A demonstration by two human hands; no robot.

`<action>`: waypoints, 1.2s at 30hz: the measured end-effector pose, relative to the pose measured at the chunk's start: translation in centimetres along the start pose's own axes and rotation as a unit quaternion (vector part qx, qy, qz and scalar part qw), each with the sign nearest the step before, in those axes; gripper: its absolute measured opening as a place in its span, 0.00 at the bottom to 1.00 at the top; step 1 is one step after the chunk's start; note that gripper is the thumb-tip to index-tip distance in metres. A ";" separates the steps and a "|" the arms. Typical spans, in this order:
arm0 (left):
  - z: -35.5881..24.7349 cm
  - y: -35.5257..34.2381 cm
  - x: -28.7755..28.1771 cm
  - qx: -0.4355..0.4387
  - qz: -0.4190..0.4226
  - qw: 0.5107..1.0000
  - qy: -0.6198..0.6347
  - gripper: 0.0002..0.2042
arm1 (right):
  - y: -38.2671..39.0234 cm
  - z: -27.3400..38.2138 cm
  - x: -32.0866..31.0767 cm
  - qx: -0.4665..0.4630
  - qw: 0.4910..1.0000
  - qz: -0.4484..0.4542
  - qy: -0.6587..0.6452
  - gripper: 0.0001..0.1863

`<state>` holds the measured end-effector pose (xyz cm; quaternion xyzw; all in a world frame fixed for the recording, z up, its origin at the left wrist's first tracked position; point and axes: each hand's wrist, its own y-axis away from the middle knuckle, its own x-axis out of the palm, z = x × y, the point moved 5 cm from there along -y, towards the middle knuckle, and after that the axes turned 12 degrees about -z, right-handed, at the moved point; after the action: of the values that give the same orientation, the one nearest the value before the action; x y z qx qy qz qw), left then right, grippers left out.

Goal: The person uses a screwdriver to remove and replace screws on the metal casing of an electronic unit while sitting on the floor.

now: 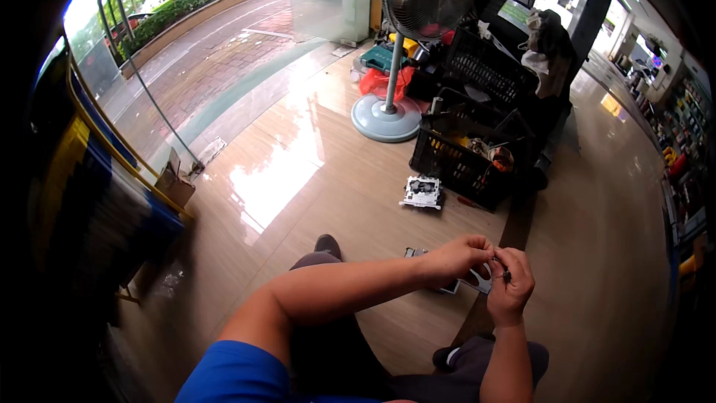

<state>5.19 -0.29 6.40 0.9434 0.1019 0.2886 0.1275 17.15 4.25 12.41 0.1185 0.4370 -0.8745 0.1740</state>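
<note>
My left hand point(459, 260) and my right hand point(511, 287) meet in front of me, fingertips pinched close together. A small dark part point(507, 275) shows at the fingers of my right hand; its kind is too small to tell. My left thumb and fingertips close at the same spot, and what they grip is hidden. Under my hands, a silver-grey metal-looking frame or casing point(450, 288) is mostly covered by my left forearm and hand. Farther off on the floor lies a white plastic mechanism point(422, 192) with a dark centre.
A standing fan point(389, 104) rests on its round base ahead. Beside it are black plastic crates point(455, 160) with mixed items and a red plastic bag point(386, 83). A rack with yellow and blue items point(112, 179) stands left, near a glass door. Shelves line the far right.
</note>
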 end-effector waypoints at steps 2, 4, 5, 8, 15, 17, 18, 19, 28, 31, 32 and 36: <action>0.0 -0.1 0.3 -0.006 0.009 1.000 0.012 0.08 | -0.2 -0.2 -0.1 -0.015 1.000 -0.013 -0.010 0.08; 0.3 -0.4 0.1 -0.005 0.009 1.000 0.016 0.08 | -0.3 -0.3 0.0 -0.021 1.000 -0.009 -0.012 0.08; 0.4 -0.6 0.0 -0.008 0.015 1.000 0.019 0.08 | -0.3 -0.4 0.0 -0.025 1.000 -0.008 -0.008 0.08; 1.2 -1.0 -1.0 -0.023 0.009 0.999 0.028 0.07 | -0.2 -0.8 0.6 -0.024 1.000 0.006 -0.007 0.08; 3.4 -0.9 -2.7 -0.063 -0.020 0.997 0.047 0.06 | 1.3 -2.3 1.9 -0.018 0.998 0.041 -0.034 0.06; 3.4 -0.8 -2.6 -0.079 -0.025 0.995 0.057 0.07 | 1.7 -3.2 1.9 0.008 0.999 0.042 -0.031 0.05; 3.5 -0.9 -2.8 -0.074 -0.031 0.995 0.058 0.07 | 1.8 -3.7 2.1 0.027 0.998 0.046 -0.032 0.05; 3.8 -0.8 -3.1 -0.086 -0.037 0.994 0.061 0.08 | 2.1 -3.9 2.2 0.025 0.998 0.050 -0.038 0.05; 5.6 -2.0 -2.9 -0.093 -0.047 0.994 -0.021 0.14 | 3.5 -6.6 1.6 0.088 0.995 0.052 -0.022 0.03; 5.6 -2.3 -2.2 -0.092 -0.034 0.994 -0.039 0.15 | 3.7 -7.0 0.9 0.105 0.992 0.063 -0.018 0.03; 5.3 -2.4 -2.0 -0.085 -0.041 0.993 -0.066 0.15 | 3.7 -7.1 0.5 0.110 0.991 0.071 -0.016 0.04; 4.7 -2.4 -1.9 -0.058 -0.027 0.992 -0.111 0.15 | 2.9 -5.8 0.0 0.107 0.990 0.090 -0.002 0.05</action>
<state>6.03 0.60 0.95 0.9575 0.0956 0.1844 0.2000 18.64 7.32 6.87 0.1733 0.3278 -0.8975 0.2389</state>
